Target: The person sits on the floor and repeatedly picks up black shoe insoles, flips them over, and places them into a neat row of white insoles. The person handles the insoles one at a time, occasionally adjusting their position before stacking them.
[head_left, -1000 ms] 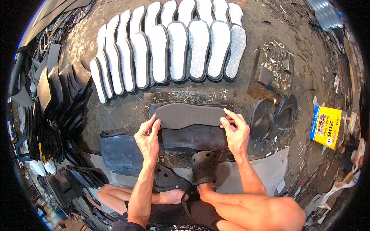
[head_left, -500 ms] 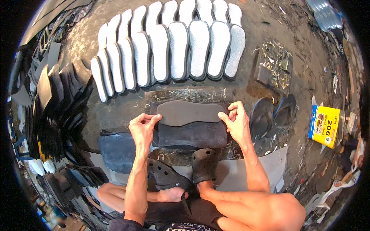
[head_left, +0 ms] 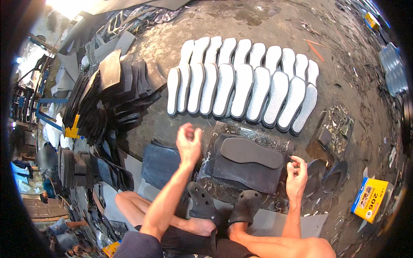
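Observation:
A dark grey shoe-sole piece (head_left: pixel 251 153) lies crosswise on a dark rubber sheet (head_left: pixel 232 174), which rests on a worn board (head_left: pixel 221 129) in front of my feet. My left hand (head_left: pixel 188 144) is raised beyond the sole's left end, apart from it; its fingers are loosely bent, the thumb stands off, and nothing is held. To the right of the sheet, my right hand (head_left: pixel 297 174) hovers with curled fingers and the thumb a little apart, also holding nothing. Another dark sheet (head_left: pixel 160 165) lies to the left of the board.
White-topped soles (head_left: pixel 241 90) stand in two overlapping rows beyond the board. Stacked dark sheets (head_left: pixel 116 86) fill the left. On the right are a pair of flip-flops (head_left: pixel 333 176), a yellow-and-blue can (head_left: pixel 371 200) and a scrap-covered block (head_left: pixel 337 129). Dark clogs (head_left: pixel 245 208) are on my feet.
Both hands have let go of the sole's ends and moved apart, the left one up and away. The view has swung left, so the scene sits further right and lower.

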{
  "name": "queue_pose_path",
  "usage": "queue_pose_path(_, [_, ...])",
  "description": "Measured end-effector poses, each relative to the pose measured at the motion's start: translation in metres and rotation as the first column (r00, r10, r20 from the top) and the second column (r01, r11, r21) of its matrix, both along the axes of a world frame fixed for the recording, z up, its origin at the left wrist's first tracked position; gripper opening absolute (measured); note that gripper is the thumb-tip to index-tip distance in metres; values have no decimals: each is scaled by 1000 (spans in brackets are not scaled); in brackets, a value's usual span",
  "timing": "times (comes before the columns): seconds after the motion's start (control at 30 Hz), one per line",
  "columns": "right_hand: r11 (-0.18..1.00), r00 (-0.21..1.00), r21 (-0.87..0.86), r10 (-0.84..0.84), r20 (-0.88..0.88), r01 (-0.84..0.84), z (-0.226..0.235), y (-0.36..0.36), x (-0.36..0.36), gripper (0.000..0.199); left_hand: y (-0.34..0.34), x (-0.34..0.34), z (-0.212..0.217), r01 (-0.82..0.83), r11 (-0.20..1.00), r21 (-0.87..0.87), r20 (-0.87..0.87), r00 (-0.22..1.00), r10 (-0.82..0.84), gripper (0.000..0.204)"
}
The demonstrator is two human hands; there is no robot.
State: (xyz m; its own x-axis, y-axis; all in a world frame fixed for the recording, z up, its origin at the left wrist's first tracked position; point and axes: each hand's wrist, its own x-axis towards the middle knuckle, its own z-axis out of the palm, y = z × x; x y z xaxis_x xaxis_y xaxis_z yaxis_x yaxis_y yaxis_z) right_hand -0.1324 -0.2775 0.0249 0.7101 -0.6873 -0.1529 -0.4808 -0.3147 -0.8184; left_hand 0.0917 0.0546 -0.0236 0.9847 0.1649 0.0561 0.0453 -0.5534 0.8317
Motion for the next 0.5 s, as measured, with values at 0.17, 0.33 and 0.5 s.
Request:
queue_pose_path(0.17, [991,998,132,7,62,-15,-4,8,-2,26,89,127,-28,-201,907,370,-52,970,236,104])
queue_pose_path(0.33, [982,998,187,1,63,-13,-12,10,-16,24,133,166,-24,97,968,230,-181,982,-56,61])
queue_pose_path(0.5, [986,999,165,-41,21,37,-16,-5,-32,25,143,190,7,125,958,260,-236,970,-63,52])
